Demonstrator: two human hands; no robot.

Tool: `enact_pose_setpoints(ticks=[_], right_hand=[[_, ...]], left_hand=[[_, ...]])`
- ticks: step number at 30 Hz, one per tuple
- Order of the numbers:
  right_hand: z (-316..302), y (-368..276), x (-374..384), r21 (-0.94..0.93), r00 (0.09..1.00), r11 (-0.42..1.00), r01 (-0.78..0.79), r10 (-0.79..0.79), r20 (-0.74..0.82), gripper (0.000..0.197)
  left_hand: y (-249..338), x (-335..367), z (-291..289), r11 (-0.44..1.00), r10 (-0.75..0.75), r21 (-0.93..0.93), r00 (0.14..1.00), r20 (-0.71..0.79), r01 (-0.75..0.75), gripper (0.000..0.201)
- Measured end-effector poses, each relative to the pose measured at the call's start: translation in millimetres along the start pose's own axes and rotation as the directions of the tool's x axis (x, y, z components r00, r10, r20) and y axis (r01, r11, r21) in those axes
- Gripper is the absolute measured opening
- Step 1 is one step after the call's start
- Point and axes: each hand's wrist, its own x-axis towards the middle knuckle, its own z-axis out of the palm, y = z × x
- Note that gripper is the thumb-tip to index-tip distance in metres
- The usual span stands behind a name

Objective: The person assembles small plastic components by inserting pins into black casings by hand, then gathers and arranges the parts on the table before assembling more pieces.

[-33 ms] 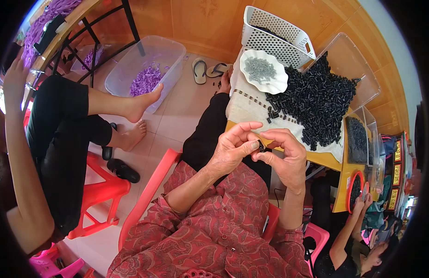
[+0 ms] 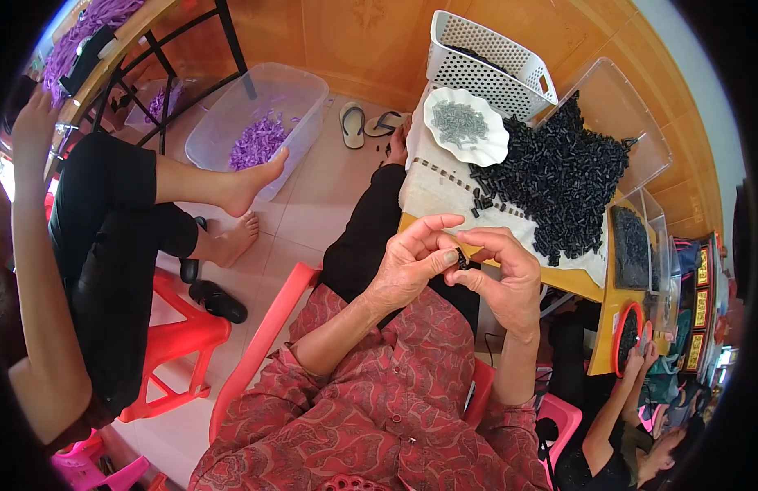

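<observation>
In front of my chest, over my lap, a small black tube-like piece (image 2: 462, 259) is held between the fingertips of both hands. My left hand (image 2: 416, 262) pinches it with thumb and forefinger, the other fingers loosely curled. Thumb and forefinger of my right hand (image 2: 506, 278) close on it from the other side. Fingertips hide much of the piece. Beyond my hands, a big heap of short black tubes (image 2: 559, 180) lies on a white cloth (image 2: 428, 176) over the table. Beside the heap stands a white scalloped dish (image 2: 495, 147) of tiny clear-grey pieces (image 2: 461, 121).
A white perforated basket (image 2: 477, 78) and clear plastic bins (image 2: 649, 135) stand behind the heap. To the left, a tub (image 2: 207, 135) holds purple pieces, near a co-worker's bare foot (image 2: 252, 188) and a red stool (image 2: 178, 335). Another person's hands (image 2: 641, 356) hold a red-rimmed tray at right.
The co-worker's arm at the far left has shifted slightly. My hands and the black piece stay almost exactly where they were.
</observation>
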Motion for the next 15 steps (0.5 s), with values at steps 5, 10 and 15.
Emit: enact_pose_setpoints(ticks=[5, 10, 15], right_hand=[[-2, 6, 0, 0.011, 0.993, 0.999, 0.043, -0.044, 0.110, 0.043], [3, 7, -3, 0.121, 1.000, 0.993, -0.016, 0.013, 0.028, 0.038], [1, 9, -3, 0.128, 1.000, 0.992, 0.020, -0.018, -0.019, 0.036]], left_hand=[[1, 0, -2, 0.996, -0.080, -0.038, 0.997, 0.008, 0.081, 0.041], [-3, -2, -8, 0.995, -0.097, -0.036, 0.995, 0.040, 0.098, 0.047], [3, -2, -8, 0.994, -0.045, 0.106, 0.985, 0.165, 0.027, 0.060]])
